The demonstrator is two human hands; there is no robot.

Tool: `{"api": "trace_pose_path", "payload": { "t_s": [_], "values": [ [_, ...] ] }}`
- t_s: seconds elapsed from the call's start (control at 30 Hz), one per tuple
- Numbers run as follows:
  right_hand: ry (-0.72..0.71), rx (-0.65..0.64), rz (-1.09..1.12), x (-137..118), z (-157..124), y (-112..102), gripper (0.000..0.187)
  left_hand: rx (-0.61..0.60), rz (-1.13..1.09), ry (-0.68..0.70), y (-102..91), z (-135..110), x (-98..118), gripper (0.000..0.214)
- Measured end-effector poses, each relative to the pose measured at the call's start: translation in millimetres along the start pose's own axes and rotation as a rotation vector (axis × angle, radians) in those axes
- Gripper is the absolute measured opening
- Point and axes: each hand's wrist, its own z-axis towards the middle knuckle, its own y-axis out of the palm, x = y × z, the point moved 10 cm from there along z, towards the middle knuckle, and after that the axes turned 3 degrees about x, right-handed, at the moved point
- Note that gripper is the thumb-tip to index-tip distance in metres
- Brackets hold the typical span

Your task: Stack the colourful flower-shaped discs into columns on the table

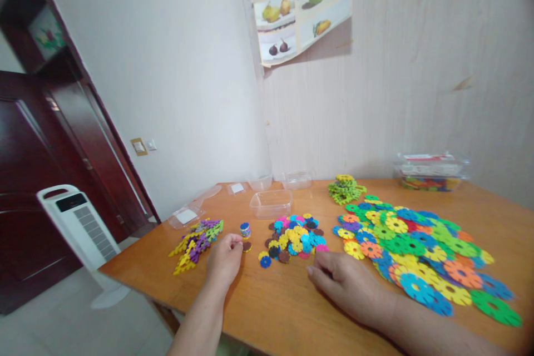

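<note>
My left hand (227,256) is closed in a pinch, its fingertips at a small brown notched disc (247,247) with yellow showing beneath it. Just behind stands a short stack of small discs (245,229), blue on top. Between my hands lies a loose pile of small flower-shaped discs (294,238) in yellow, brown, pink, blue and black. My right hand (348,286) rests on the table at the pile's near right side, thumb apart from its loosely curled fingers, close to a pink disc (321,248). Its fingertips are partly hidden; nothing shows in it.
Large flower discs (417,250) spread across the right of the wooden table (267,311). Purple and yellow pieces (196,247) lie left, green ones (345,190) at the back. Clear plastic boxes (271,204) and lids line the rear; a filled box (431,172) stands back right.
</note>
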Motion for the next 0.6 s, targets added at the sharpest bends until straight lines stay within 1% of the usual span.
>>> {"api": "trace_pose_path", "payload": {
  "t_s": [0.1, 0.17, 0.23, 0.3, 0.37, 0.47, 0.6],
  "values": [
    [0.004, -0.004, 0.000, 1.9, 0.3, 1.0, 0.029, -0.002, 0.060, 0.107, -1.6, -3.4, 16.6, 0.015],
    [0.009, -0.001, -0.009, 2.3, 0.3, 0.6, 0.028, -0.012, 0.145, 0.208, -0.9, -8.3, 32.1, 0.017],
    [0.012, 0.001, -0.020, 1.5, 0.1, 0.0, 0.028, -0.028, 0.253, 0.275, 1.3, -13.4, 43.2, 0.020],
    [0.011, -0.003, -0.027, 0.0, -0.1, -0.1, 0.028, -0.047, 0.340, 0.281, 3.7, -16.1, 46.0, 0.022],
    [0.007, -0.007, -0.030, -1.3, 0.1, -0.2, 0.028, -0.053, 0.370, 0.256, 4.3, -16.3, 43.7, 0.025],
    [0.007, -0.003, -0.038, -1.4, 1.1, -1.1, 0.029, -0.046, 0.336, 0.228, 3.4, -14.5, 39.6, 0.029],
    [0.009, 0.003, -0.049, -0.1, 1.2, -1.7, 0.028, -0.065, 0.306, 0.190, 4.6, -13.2, 35.3, 0.025]
  ]
}}
